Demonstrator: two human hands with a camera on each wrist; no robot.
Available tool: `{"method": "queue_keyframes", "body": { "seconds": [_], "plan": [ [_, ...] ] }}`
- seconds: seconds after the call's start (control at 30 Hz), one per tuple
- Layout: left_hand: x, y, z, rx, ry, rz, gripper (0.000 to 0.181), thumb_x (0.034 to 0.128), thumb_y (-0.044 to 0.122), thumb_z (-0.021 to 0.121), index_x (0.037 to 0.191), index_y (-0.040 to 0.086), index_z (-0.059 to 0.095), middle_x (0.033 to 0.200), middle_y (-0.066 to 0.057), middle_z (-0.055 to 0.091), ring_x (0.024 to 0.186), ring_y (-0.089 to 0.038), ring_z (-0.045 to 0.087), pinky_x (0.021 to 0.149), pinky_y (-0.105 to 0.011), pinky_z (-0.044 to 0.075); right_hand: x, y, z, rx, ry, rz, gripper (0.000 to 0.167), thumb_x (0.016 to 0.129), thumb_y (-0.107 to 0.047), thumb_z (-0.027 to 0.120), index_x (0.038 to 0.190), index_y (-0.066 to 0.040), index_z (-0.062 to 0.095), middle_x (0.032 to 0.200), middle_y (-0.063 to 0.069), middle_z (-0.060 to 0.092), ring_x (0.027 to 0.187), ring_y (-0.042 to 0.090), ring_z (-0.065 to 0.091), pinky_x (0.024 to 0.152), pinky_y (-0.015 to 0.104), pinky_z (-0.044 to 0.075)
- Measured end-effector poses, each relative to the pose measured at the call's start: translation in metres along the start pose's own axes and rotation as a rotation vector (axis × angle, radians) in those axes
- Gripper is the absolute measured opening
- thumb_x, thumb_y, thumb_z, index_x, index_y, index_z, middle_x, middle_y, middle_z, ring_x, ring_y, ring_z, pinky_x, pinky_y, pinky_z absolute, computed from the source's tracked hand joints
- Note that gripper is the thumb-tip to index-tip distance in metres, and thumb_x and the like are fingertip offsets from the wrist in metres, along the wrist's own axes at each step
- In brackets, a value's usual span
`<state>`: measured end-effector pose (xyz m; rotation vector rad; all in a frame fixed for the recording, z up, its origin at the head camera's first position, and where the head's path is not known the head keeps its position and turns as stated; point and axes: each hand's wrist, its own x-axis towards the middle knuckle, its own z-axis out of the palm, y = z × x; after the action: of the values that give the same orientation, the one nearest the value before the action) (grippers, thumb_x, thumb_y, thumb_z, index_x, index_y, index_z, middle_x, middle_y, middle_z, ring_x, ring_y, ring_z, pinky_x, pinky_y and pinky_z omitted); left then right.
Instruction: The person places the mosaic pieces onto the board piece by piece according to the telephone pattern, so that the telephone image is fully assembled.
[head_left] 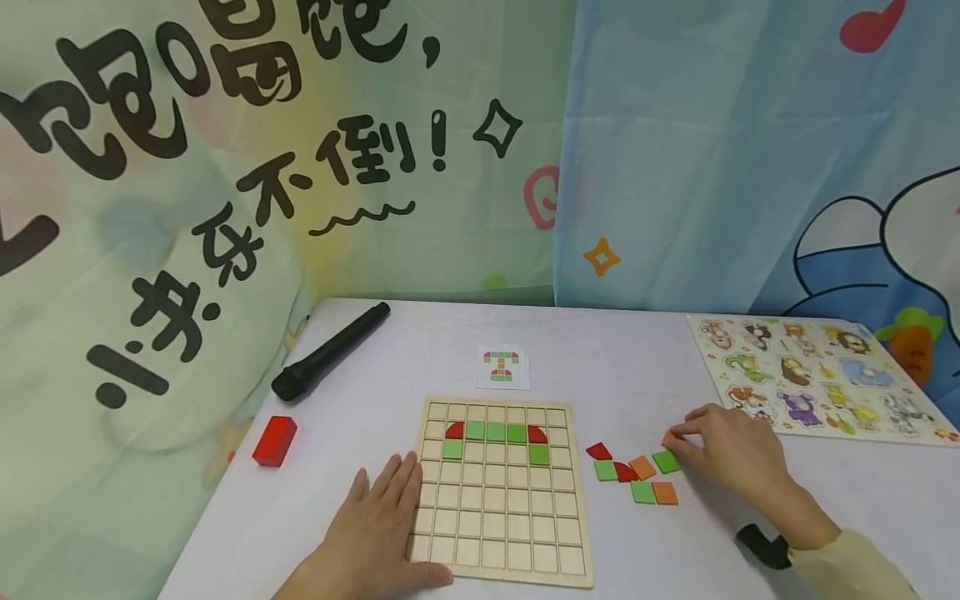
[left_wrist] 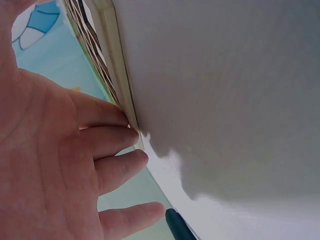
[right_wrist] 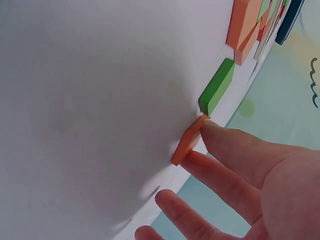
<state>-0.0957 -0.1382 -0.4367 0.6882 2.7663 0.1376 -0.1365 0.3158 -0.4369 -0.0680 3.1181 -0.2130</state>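
A thin orange tile is clamped in the grip of the person's right hand, pinched between thumb and finger at the right of the white bench, just beside a flat green square tile. Near it lie two more green tiles, two orange square tiles and two red tiles. The pale wooden grid board holds seven pieces in its compartments: in the second row from the far edge, three green squares between two red quarter-rounds; in the third row, one green square below each red. The left hand, fingers extended, its grip apart, touches the board's left edge. Beyond the board lies a white patterned card; left, a black microphone and red block.
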Motion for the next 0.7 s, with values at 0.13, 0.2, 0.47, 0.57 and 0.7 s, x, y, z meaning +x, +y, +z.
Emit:
{"method": "queue_keyframes", "body": {
  "seconds": [0.13,0.2,0.47,0.57,0.7],
  "plan": [
    [0.0002,-0.0003,-0.0007,-0.001,-0.003,-0.003,0.127,0.0733,0.088,0.059,0.158,-0.002,0.031,0.168,-0.017,0.031,0.156,-0.037,0.029,0.119,-0.07,0.027,0.0007,0.0012,-0.0017,-0.008,0.003,-0.013,0.028,0.085,-0.036,0.081,0.105,-0.016,0.083,0.112,0.018,0.074,0.097,0.041,0.067,0.074,0.054,0.053],
    [0.0004,-0.0002,-0.0009,-0.005,-0.002,-0.003,0.127,0.0734,0.088,0.06,0.158,-0.002,0.031,0.168,-0.017,0.031,0.157,-0.037,0.029,0.119,-0.07,0.026,0.0005,0.0018,-0.0024,-0.013,0.002,-0.02,0.029,0.085,-0.036,0.081,0.106,-0.015,0.083,0.111,0.017,0.075,0.097,0.041,0.068,0.074,0.055,0.053],
    [0.0003,0.0005,-0.0001,-0.007,0.001,-0.003,0.126,0.0733,0.087,0.062,0.158,-0.002,0.032,0.168,-0.017,0.031,0.157,-0.037,0.028,0.119,-0.07,0.026,-0.0034,0.0053,-0.0005,-0.016,0.001,-0.031,0.037,0.083,-0.04,0.083,0.108,-0.014,0.082,0.114,0.019,0.074,0.095,0.04,0.067,0.07,0.049,0.054],
    [0.0004,0.0005,0.0,-0.008,0.005,-0.002,0.126,0.0733,0.087,0.062,0.158,-0.002,0.032,0.168,-0.017,0.031,0.156,-0.037,0.029,0.119,-0.07,0.027,-0.0038,0.0054,0.0003,-0.017,0.011,-0.037,0.035,0.082,-0.04,0.083,0.107,-0.014,0.082,0.114,0.019,0.074,0.097,0.041,0.068,0.071,0.051,0.055],
    [0.0007,-0.0001,0.0006,-0.003,0.004,-0.003,0.127,0.0729,0.087,0.062,0.158,-0.002,0.032,0.167,-0.017,0.032,0.156,-0.037,0.029,0.119,-0.07,0.027,-0.0039,0.0045,0.0006,-0.033,0.018,-0.051,0.033,0.082,-0.039,0.083,0.105,-0.014,0.083,0.114,0.018,0.074,0.096,0.04,0.068,0.071,0.05,0.055]
  ]
}}
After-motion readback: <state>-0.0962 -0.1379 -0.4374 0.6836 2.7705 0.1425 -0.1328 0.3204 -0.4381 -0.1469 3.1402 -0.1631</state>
